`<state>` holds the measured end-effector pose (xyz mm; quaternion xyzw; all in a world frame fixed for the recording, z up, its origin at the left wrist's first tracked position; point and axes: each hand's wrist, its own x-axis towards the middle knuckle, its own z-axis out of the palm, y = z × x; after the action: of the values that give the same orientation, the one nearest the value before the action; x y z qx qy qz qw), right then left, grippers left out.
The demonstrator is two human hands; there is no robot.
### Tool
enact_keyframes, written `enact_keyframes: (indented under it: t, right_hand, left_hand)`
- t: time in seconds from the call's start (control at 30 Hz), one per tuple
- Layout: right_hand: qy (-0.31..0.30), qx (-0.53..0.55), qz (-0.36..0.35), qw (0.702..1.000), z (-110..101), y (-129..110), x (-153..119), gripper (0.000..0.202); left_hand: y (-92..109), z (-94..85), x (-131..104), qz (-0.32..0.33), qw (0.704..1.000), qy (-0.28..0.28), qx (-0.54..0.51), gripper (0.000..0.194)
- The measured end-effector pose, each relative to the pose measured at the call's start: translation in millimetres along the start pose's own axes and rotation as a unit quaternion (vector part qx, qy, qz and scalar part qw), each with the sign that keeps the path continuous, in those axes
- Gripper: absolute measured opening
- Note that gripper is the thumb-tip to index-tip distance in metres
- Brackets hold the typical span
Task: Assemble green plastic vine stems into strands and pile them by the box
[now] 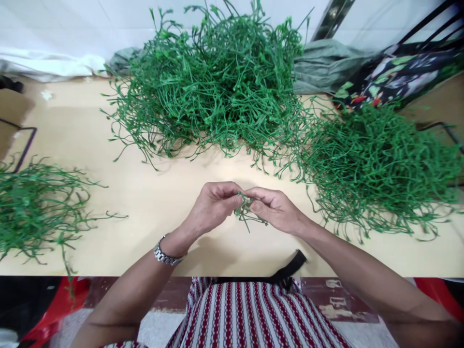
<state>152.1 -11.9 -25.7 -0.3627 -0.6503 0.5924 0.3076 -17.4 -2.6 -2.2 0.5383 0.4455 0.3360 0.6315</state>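
Centrally in the head view, the left hand (217, 207) and the right hand (277, 210) pinched a small green stem cluster (244, 209) between thumbs and fingertips, above the table (145, 203). It looked light, springy and easily bent, probably best gripped along its thin stems.

Plastic-looking stems (224, 96), smooth matt tabletop (155, 193), shiny metal watchband (165, 255), creased matt cloth (326, 63)
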Motion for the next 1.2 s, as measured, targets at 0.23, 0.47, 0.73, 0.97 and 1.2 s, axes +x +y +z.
enact_keyframes:
  t: [0.23, 0.47, 0.73, 0.97, 1.2]
  right_hand:
    - [0.019, -0.14, -0.034, 0.989, 5, -1, 0, 0.015]
    - [0.096, -0.305, -0.195, 0.927, 13, -3, 4, 0.017]
    - [0.1, -0.374, -0.205, 0.899, 11, -1, 5, 0.015]
    - [0.078, -0.43, -0.234, 0.868, 2, 0, 5, 0.013]
    - [0.036, -0.555, -0.279, 0.783, -2, -9, 7, 0.022]
  left_hand:
    - [2, 5.3, -2, 0.029, 0.998, 0.06, -0.003, 0.011]
    - [-9, 13.6, 3, 0.036, 0.991, 0.122, -0.044, 0.015]
    - [-8, 5.8, 3, 0.025, 0.995, 0.045, -0.085, 0.02]
    - [-4, -6.1, 0, -0.037, 0.998, -0.026, -0.045, 0.024]
    - [-4, -7.1, -3, -0.015, 0.991, -0.085, 0.106, 0.017]
